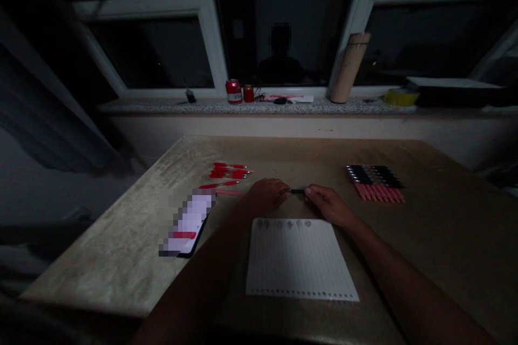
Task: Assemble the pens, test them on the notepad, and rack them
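Note:
Just beyond a lined sheet of paper, a black pen is held level between my two hands. Its left end is pinched by my left hand, while the fingers of my right hand close on its right end. My fingers cover both tips of the pen. Small dark doodles run along the far edge of the paper, and punched holes line its near edge. Left of my left hand lie several red pens and a pink stick-like piece, partly hidden by that hand.
Black pens lie in a row at the right, with pink pieces along their near side. A lit phone rests left of my left forearm. On the windowsill stand a red can, a cardboard tube and yellow tape.

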{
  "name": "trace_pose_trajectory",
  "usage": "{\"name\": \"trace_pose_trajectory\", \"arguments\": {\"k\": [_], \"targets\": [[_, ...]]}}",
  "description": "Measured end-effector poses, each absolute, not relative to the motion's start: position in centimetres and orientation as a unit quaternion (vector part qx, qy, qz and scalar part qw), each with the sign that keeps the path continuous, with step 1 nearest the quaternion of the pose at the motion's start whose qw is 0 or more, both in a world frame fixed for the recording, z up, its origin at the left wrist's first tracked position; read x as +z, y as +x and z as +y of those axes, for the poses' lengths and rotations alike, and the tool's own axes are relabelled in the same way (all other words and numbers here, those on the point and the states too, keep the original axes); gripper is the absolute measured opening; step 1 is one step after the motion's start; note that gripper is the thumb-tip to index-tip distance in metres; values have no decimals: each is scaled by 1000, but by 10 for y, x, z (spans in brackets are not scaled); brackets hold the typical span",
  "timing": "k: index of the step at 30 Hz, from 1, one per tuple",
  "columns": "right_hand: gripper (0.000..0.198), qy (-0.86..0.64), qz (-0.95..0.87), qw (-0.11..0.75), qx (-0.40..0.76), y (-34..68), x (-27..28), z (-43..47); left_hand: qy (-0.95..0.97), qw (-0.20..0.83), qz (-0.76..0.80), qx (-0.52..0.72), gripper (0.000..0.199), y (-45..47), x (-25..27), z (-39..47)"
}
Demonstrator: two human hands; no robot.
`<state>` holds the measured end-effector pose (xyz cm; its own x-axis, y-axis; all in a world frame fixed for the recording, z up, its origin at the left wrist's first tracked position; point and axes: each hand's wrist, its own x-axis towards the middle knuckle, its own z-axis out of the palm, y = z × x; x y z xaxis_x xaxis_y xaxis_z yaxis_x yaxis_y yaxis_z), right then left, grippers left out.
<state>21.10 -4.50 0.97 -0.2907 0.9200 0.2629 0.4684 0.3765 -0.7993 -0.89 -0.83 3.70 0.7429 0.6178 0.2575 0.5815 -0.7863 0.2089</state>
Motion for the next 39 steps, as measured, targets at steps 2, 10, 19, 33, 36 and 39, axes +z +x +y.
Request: {"name": "trace_pose_trajectory", "arguments": {"k": [2,10,19,33,36,39], "targets": [[42,-468,-740,373,307,212,9,-45,934,48,316,157,38,-8,36,-7],[46,-458,-685,401,400,212,5,-42,931,1,301,207,37,-7,31,-3],[44,-428,-645,448,447,210,8,-41,916,33,310,253,26,-6,31,-4],[34,-467,-743,416,238,209,23,-49,681,411,372,479,30,-8,43,-3],[34,-448,-754,431,210,199,32,-54,697,378,371,484,25,3,46,-13],[36,-421,-748,448,248,187,38,-59,736,319,355,481,20,16,47,-25]]}}
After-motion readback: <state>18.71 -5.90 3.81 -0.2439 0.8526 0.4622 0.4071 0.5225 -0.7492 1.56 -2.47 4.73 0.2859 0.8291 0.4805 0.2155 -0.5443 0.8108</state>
